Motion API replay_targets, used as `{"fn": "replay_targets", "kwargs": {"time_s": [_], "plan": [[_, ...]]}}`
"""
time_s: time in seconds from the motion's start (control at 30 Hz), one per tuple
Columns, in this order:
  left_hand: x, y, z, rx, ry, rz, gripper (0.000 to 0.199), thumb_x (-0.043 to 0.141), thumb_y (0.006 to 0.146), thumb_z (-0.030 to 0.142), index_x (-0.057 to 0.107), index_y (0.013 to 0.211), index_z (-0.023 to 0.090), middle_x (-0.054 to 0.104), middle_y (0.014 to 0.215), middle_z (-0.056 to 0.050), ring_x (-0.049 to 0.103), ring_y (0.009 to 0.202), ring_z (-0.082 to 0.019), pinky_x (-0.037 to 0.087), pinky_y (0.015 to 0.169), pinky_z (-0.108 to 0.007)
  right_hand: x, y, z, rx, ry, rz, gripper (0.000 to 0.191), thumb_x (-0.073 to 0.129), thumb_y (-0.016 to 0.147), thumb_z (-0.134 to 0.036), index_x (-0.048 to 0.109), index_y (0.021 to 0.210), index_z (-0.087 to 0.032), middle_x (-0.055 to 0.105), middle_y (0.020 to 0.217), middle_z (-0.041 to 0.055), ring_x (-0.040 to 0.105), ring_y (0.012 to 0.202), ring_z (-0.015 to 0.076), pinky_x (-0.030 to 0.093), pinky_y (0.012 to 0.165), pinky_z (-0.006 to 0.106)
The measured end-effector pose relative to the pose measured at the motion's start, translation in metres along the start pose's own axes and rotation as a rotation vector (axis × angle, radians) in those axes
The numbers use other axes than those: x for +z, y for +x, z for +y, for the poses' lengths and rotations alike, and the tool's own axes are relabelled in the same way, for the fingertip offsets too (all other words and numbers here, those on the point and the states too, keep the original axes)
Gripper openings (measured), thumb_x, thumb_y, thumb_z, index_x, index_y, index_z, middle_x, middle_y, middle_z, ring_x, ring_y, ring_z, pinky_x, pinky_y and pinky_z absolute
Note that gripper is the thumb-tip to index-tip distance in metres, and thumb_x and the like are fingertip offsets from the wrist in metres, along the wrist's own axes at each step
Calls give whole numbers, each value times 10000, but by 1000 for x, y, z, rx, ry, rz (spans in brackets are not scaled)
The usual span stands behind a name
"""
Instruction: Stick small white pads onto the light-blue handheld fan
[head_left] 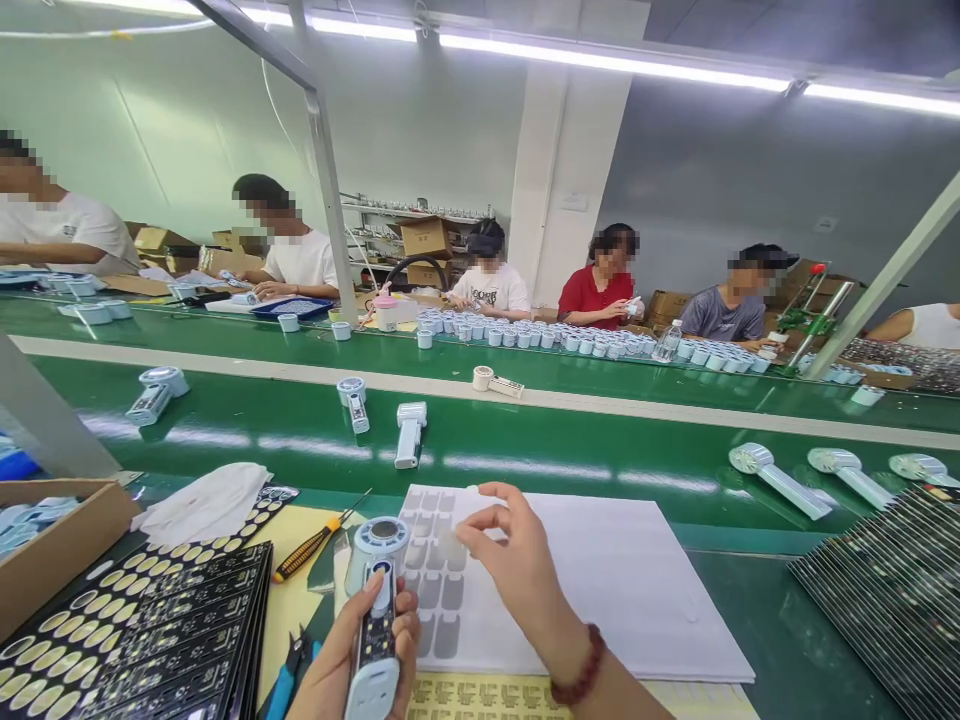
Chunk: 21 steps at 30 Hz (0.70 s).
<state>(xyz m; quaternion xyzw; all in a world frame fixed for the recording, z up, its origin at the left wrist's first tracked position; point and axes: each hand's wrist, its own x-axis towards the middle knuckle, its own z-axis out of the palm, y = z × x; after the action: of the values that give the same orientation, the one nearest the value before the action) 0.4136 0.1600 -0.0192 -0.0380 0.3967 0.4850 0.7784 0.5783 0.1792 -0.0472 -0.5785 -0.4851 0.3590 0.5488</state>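
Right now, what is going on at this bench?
A person sits at a green conveyor line. Their left hand grips a small white handheld fan by its handle, head pointing away. Their right hand pinches a small clear sticker over a white sheet of stickers, several slots of which are already bare. A screwdriver lies to the left. More fans rest on the belt, and other workers sit opposite.

White handheld fan body (375, 630), round grey-centred head up, open handle showing a circuit strip, gripped upright near the bottom edge, small translucent sticker (452, 545) pinched just beside it, above a white sticker sheet (600, 590) lying flat
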Motion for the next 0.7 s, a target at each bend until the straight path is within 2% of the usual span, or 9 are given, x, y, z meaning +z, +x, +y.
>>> {"fn": "replay_targets", "kwargs": {"time_s": [0.07,0.1,0.2,0.33,0.5,0.7], "plan": [[6,-1,-4,-7,-27,30,154,492,981,174,622,963,93,611,782,-49,641,514,-98,589,478,-180,-2,-29,-13,38,183,-66,486,722,807,-375,507,1209,-206,751,831,12,728,983,259,586,756,345],[9,-2,-7,-8,-35,41,155,486,985,174,620,960,101,622,777,-49,644,506,-103,589,468,-187,0,-44,-18,81,369,-111,540,794,738,-344,522,1186,-215,742,779,0,710,1071,280,593,794,361],[16,-4,-16,-16,-50,38,111,520,976,173,617,954,125,645,773,-39,641,517,-100,588,480,-185,11,-76,-25,139,672,-53,546,881,596,-227,589,1057,-235,746,678,-9,694,1135,318,572,935,443],[22,-10,-26,-63,-63,31,92,561,961,197,600,889,157,633,748,-24,619,530,-91,572,499,-171,23,-88,-25,122,631,47,478,834,590,-178,606,1004,-244,761,672,7,690,1141,325,534,1000,488],[23,-14,-29,-73,-66,20,119,553,971,227,593,888,152,625,761,-25,619,545,-91,574,519,-177,21,-88,-27,117,602,47,444,743,595,-155,598,1004,-249,750,670,-14,694,1127,291,529,999,444],[19,-11,-29,-63,-85,4,123,549,976,227,590,949,115,616,777,-40,648,561,-102,576,522,-179,22,-92,-29,125,581,66,419,736,607,-180,606,999,-248,762,713,-11,726,1055,268,557,963,397]]}}
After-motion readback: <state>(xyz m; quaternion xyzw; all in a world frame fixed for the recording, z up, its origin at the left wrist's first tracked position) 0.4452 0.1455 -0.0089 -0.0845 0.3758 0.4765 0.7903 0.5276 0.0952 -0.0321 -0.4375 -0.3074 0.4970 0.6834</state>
